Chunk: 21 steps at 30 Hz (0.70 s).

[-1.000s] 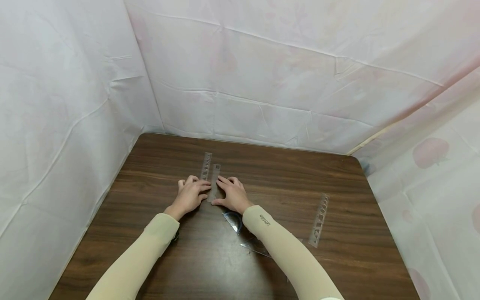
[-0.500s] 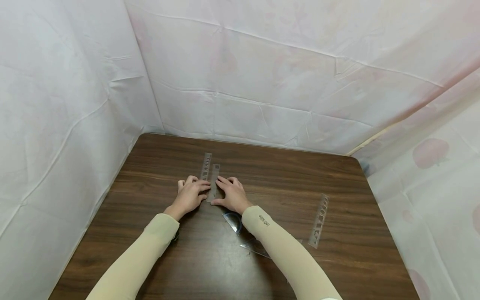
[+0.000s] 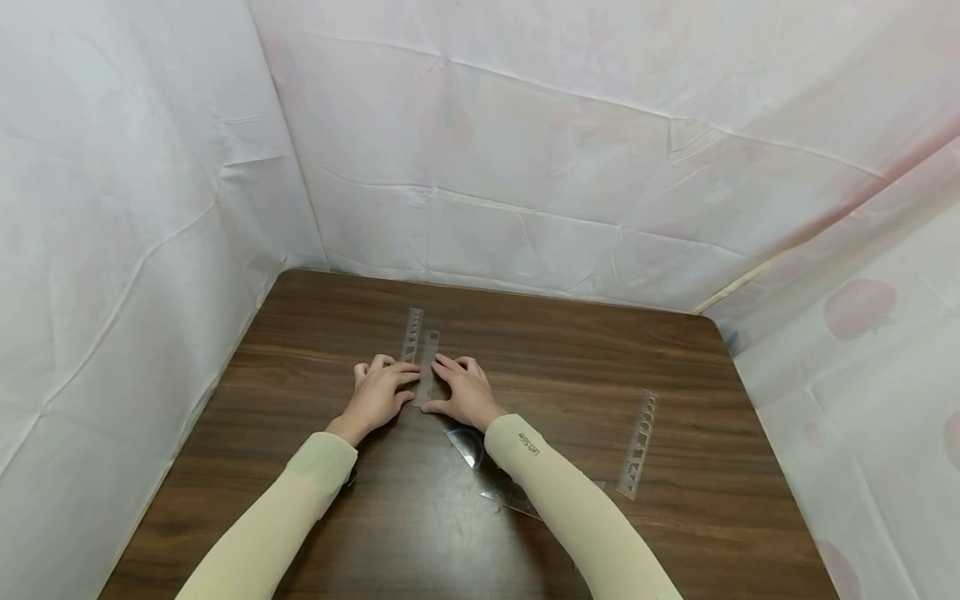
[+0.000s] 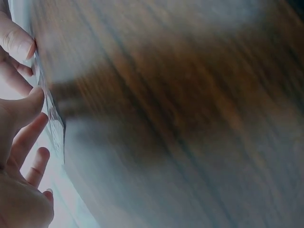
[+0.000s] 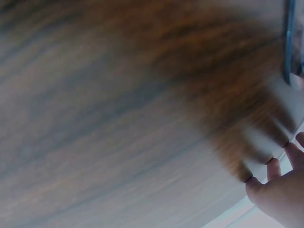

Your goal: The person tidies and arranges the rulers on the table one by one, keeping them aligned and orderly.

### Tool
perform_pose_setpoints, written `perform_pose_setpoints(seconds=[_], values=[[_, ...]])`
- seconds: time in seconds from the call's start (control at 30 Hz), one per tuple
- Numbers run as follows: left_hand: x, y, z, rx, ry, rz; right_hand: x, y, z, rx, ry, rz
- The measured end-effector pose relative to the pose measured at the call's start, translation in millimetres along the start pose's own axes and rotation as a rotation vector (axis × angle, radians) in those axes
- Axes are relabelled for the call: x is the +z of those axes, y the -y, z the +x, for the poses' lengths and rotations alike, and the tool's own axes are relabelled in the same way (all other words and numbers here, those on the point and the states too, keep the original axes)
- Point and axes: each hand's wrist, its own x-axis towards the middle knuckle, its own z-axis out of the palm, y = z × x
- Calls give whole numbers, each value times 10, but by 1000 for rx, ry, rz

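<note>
A plain clear ruler (image 3: 427,367) lies on the brown wooden table between the two hands. My left hand (image 3: 378,392) touches its left side with the fingertips, the thumb close to its near end. From the other side, my right hand (image 3: 468,392) rests fingertips along the right edge, thumb by the near corner. A clear stencil ruler (image 3: 412,333) with cut-out shapes lies just left of it, its near part hidden by the left hand. In the left wrist view, clear plastic (image 4: 57,133) shows edge-on beside the left fingers (image 4: 29,137).
A small protractor (image 3: 468,446) lies before the right wrist. Another clear flat piece (image 3: 513,497) is partly covered by the right forearm. Farther right rests a second stencil ruler (image 3: 638,446). White cloth (image 3: 487,225) hangs behind the table's far edge.
Both hands and the plain ruler stay nearly in place; the ruler has shifted very slightly left, toward the stencil ruler.
</note>
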Motion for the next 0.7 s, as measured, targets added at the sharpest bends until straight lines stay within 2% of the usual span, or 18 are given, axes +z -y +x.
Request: perform_pose_setpoints(seconds=[0.2,0.37,0.7], values=[[-5,8,-2,6,-37,-13,-39,-52,-27,-14,7,53],[-13,-55,20,31,-74,-47,-133,-124,-105,-4,27,115],[-57,-259,102,58,-101,-86,-409,-334,-297,-9,-47,166]])
